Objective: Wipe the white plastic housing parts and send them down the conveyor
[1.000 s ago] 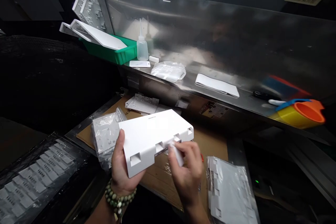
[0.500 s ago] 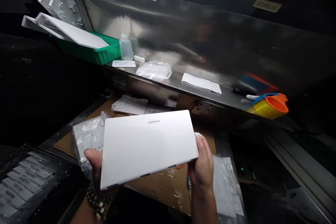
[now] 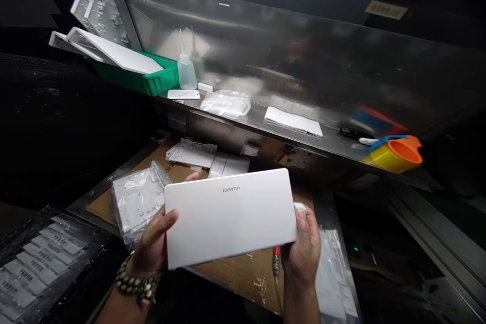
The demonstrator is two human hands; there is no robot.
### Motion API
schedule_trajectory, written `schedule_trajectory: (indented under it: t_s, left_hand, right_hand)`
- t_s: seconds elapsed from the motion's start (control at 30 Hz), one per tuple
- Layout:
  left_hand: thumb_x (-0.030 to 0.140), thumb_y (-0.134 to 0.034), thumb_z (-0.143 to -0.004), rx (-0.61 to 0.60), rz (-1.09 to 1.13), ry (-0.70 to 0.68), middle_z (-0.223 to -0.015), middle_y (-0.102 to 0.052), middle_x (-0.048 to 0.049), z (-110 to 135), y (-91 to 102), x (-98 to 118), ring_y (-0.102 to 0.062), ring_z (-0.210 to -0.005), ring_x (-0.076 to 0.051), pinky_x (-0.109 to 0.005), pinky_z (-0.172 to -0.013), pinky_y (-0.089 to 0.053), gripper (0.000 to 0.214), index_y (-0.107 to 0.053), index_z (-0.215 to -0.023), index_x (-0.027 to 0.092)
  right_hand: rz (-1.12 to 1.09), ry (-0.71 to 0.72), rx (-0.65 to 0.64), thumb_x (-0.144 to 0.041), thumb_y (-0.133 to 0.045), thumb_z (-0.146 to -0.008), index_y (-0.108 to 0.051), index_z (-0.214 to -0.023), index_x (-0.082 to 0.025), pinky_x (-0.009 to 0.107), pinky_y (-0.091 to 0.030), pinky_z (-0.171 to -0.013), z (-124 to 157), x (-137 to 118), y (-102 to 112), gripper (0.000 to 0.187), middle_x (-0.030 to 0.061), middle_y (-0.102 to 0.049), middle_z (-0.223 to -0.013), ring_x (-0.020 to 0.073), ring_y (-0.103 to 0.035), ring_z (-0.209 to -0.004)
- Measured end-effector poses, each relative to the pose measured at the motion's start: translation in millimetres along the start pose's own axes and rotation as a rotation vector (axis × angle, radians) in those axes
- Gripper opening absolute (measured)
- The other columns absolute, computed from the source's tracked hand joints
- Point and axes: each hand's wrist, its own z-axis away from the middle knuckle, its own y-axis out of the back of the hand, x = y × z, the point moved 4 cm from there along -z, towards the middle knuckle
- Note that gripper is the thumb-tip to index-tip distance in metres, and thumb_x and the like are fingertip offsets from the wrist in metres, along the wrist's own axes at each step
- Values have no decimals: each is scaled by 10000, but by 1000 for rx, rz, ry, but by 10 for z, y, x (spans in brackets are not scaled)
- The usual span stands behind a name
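A white plastic cover (image 3: 230,225) with an upside-down HUAWEI logo is held up over the workbench, its smooth face toward me. My left hand (image 3: 154,240) grips its left end, thumb on the face and the other fingers behind. At the right end, my right hand (image 3: 304,245) is closed on the edge. A small white wad (image 3: 299,207), maybe cloth, shows at my right fingertips. Below the cover lies brown cardboard (image 3: 228,276), with a red-handled tool (image 3: 276,260) beside my right hand. To the left sits a bagged white part (image 3: 136,197).
A metal shelf (image 3: 254,124) crosses behind, bearing a green bin (image 3: 161,81), a squeeze bottle (image 3: 187,72), a plastic bag (image 3: 226,104), a folded white cloth (image 3: 293,121) and a yellow-orange holder (image 3: 397,154). Bagged labelled pieces (image 3: 38,263) lie at lower left; another bag (image 3: 334,273) is at right.
The cover has shifted slightly right in view and tilted. My left thumb has moved from beside its edge onto its face. Both hands still hold it.
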Motion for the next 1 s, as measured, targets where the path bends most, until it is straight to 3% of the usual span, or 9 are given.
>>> schedule_trajectory:
  t_s: [0.1,0.2,0.27,0.4,0.6,0.83,1.0]
  left_hand:
    - [457,-913,-645,51,-501,-218,-1382,-635,-93,-64,-171,233,-636,-1170,-346,-348,-838,-576,863,-539,-1413,336]
    - [569,-894,-651,178,-968,-355,-1254,-667,-40,-129,-203,305,-622,-1111,-292,-316,-840,-511,647,-643,-1196,326]
    - [648,-842,-680,226,-1100,-383,-1118,-693,-9,-168,-163,287,-628,-1033,-271,-322,-808,-479,512,-661,-1019,311]
    - [723,-729,-756,239,-1138,-288,-881,-715,27,-204,-98,234,-644,-856,-238,-318,-698,-434,446,-645,-808,289]
    - [636,-541,-939,287,-1201,-389,-706,-658,41,-150,-162,303,-582,-665,-185,-312,-663,-380,430,-590,-735,261]
    - [572,-494,-977,272,-1142,-399,-808,-723,21,-72,-187,363,-619,-704,-190,-301,-655,-404,388,-617,-778,263]
    - [589,-477,-980,263,-1116,-382,-728,-685,14,-33,-204,381,-581,-642,-192,-309,-620,-393,403,-610,-781,264]
  right_hand:
    - [38,21,35,-538,-725,-852,-627,-1055,-214,254,-481,-628,39,81,88,395,10,-672,-874,150,-602,-727]
    - [52,6,45,-548,-727,-839,-622,-1052,-212,263,-481,-631,66,174,144,412,11,-680,-868,157,-615,-725]
    - [66,11,50,-556,-738,-823,-621,-1036,-213,271,-481,-639,69,224,172,420,12,-684,-870,165,-618,-734]
    - [61,4,31,-561,-750,-821,-634,-1035,-218,260,-473,-648,61,324,219,421,5,-675,-878,156,-601,-751]
    - [33,-52,18,-546,-730,-850,-639,-1035,-214,264,-490,-665,80,424,247,391,1,-653,-880,146,-583,-745]
    - [0,-111,15,-547,-733,-842,-633,-1011,-216,259,-491,-656,84,424,199,386,-11,-646,-841,143,-590,-727]
    - [0,-140,4,-544,-719,-847,-631,-1028,-215,263,-491,-631,76,445,187,386,-9,-654,-829,154,-613,-721]
